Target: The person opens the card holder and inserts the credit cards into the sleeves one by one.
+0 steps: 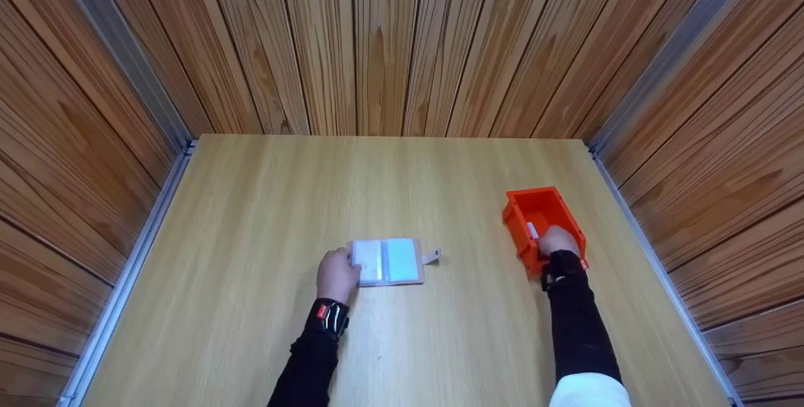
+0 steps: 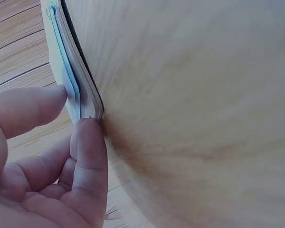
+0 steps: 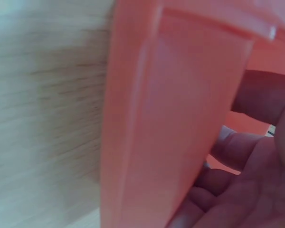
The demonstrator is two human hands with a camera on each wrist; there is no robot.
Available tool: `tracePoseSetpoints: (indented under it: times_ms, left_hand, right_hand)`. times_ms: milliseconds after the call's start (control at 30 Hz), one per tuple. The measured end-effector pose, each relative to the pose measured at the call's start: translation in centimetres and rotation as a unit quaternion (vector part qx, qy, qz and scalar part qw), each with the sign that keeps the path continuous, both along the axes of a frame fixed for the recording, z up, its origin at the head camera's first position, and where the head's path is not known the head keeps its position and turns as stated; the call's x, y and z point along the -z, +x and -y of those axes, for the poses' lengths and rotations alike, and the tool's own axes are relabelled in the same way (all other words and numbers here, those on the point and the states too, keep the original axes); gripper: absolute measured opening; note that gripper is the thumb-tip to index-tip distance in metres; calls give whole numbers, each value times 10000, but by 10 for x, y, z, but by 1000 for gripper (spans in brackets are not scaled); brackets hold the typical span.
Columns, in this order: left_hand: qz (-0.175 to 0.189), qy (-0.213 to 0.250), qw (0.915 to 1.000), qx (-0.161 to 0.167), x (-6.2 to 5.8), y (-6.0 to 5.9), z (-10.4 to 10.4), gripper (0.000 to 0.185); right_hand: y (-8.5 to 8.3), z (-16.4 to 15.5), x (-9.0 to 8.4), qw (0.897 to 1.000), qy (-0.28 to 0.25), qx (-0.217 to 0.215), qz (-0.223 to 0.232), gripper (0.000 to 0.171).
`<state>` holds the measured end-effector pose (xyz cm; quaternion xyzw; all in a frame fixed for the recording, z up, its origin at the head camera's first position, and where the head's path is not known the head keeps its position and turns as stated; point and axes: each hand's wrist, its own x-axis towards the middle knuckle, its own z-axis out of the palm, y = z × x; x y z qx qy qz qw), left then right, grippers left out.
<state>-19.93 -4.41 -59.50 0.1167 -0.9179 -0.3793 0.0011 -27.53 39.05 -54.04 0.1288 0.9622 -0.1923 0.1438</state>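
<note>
An opened card holder (image 1: 402, 259) with clear sleeves lies on the table, its snap strap (image 1: 432, 257) sticking out to the right. My left hand (image 1: 338, 276) pinches its left edge. In the left wrist view, the thumb (image 2: 35, 107) rests on the sleeves and the fingers (image 2: 91, 156) meet the edge of the cover. My right hand (image 1: 558, 241) reaches down into the near end of an orange bin (image 1: 515, 223). In the right wrist view, the bin's wall hides the fingertips, and I cannot tell whether they hold anything. A small white stick-shaped item (image 1: 532, 230) shows inside the bin, beside that hand.
Both things stand on a light wood-grain table (image 1: 251, 206). Wood-panelled walls (image 1: 389, 43) rise at the back and on both sides, with metal rails (image 1: 135, 262) along the side edges.
</note>
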Motion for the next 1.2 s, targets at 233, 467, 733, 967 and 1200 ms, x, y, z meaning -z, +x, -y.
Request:
tracePoseSetpoints:
  times_ms: [233, 467, 733, 967, 1200]
  left_hand:
    - [144, 114, 9998, -56, -2, -1, 0, 28]
    - [143, 84, 9999, -10, -1, -1, 0, 29]
    - [-147, -112, 9998, 54, 2, 0, 0, 30]
    - [74, -40, 10000, 32, 1, -1, 0, 32]
    - [-3, -55, 10000, 21, 3, -1, 0, 30]
  right_hand:
    - [-2, 0, -1, 9987, -419, 299, 36, 18]
    - [-6, -2, 1, 9987, -409, 244, -178, 16]
    - [-6, -9, -2, 9972, -559, 115, -480, 15]
    - [-4, -13, -7, 9944, -701, 112, -778, 17]
    - [-2, -9, -18, 9935, -828, 453, -631, 13]
